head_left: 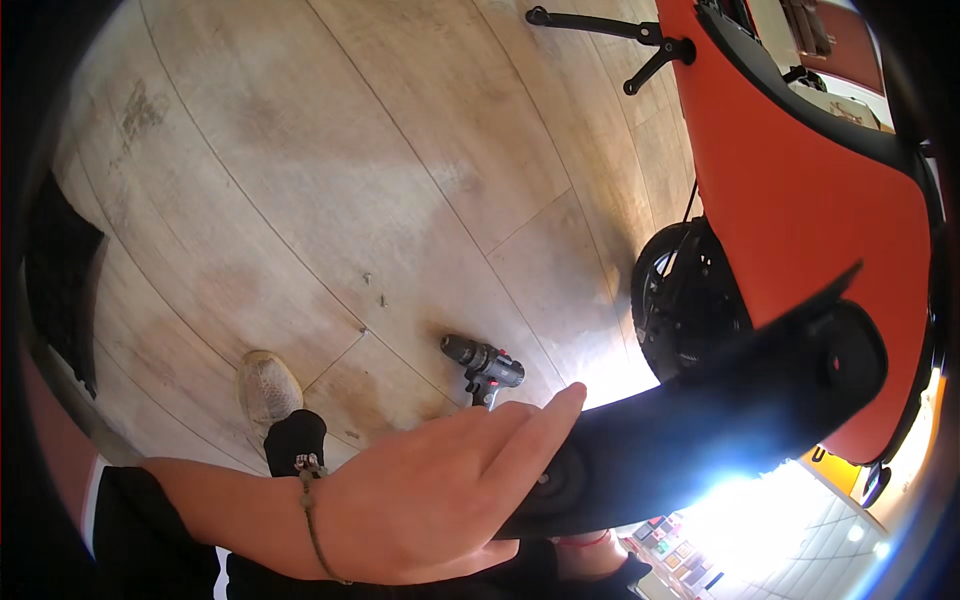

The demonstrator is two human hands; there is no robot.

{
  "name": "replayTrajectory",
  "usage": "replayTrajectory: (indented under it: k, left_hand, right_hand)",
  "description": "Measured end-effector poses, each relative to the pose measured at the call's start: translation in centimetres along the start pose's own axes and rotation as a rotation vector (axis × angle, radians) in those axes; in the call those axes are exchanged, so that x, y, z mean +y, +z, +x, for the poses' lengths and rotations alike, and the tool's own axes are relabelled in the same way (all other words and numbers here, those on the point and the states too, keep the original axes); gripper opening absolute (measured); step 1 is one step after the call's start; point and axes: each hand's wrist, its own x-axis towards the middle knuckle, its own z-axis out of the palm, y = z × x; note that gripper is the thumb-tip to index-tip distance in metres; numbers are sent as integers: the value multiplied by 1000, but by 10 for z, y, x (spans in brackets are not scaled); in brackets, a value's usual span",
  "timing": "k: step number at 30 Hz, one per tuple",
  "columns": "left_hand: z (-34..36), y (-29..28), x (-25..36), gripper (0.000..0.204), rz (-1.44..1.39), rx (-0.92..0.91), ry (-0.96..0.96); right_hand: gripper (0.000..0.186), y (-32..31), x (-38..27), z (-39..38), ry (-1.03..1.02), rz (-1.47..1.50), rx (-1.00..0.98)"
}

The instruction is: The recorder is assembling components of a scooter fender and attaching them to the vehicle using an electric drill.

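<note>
A long, dark black part with a rounded end and a small red spot near that end slants up to the right in front of me. My left hand, with a thin beaded bracelet at its wrist, is closed on the part's lower end, its index finger stretched along the top. Only the wrist of my right hand, with a red string around it, shows below the part; its fingers are hidden behind it. Glare blurs the part's lower edge.
An orange-red vehicle body with black trim fills the right side, a black wheel beneath. A forked black bracket juts from it. On the wooden floor lie a cordless drill and several small screws. A light shoe stands left.
</note>
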Motion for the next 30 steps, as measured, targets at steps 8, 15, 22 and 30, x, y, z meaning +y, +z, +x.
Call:
replayTrajectory:
  k: [8,15,22,30]
  left_hand:
    - [-1,4,-3,96,-39,54,-34]
    - [6,7,-8,93,-48,93,-10]
    - [17,21,-45,85,-514,268,-178]
    - [61,23,-79,64,-1100,113,-318]
  right_hand:
    - [34,-6,-1,5,122,324,-149]
    - [37,-9,-5,9,224,624,-261]
    - [29,-2,-25,17,125,344,-61]
    - [32,-45,0,14,183,248,182]
